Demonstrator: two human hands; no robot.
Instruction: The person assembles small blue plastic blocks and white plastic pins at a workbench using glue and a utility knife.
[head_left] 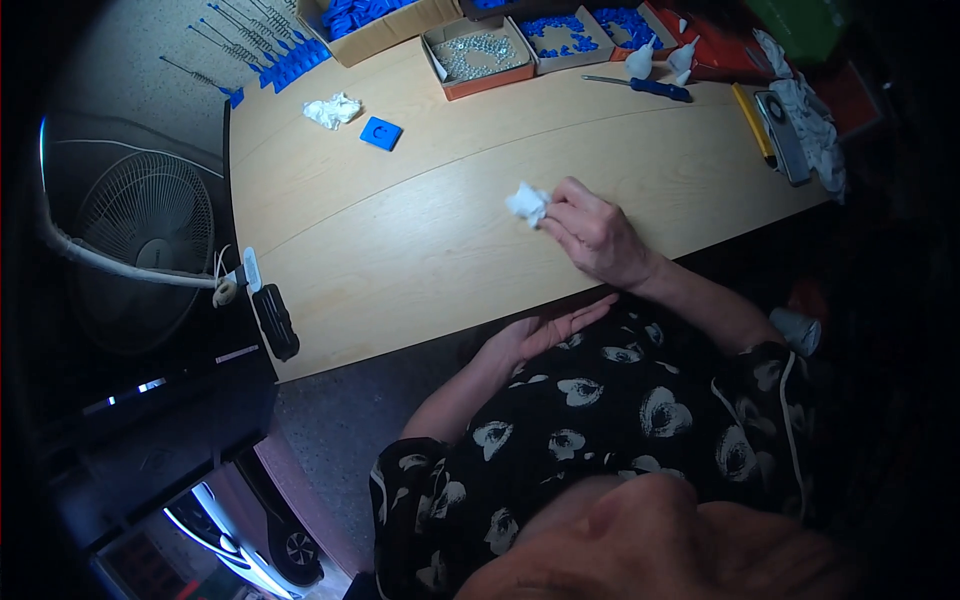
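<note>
Over the middle of the wooden table my right hand [600, 237] is closed, pinching a crumpled white tissue [527, 203] that sticks out to the left of its fingers. My left hand [550, 334] rests at the table's near edge, against my patterned top, with its fingers stretched out and nothing seen in it. Farther back on the left lies a small square blue plastic piece [381, 133] with a curved mark on its face. Beside it is another crumpled white tissue [332, 110]. Both are apart from my hands.
Along the table's [400, 250] back stand a carton of blue parts [365, 15], a box of small clear pieces [478, 58] and boxes of small blue pieces [560, 38]. A screwdriver [650, 88], yellow cutter [752, 120] and phone [783, 135] lie right. A fan [150, 230] stands left.
</note>
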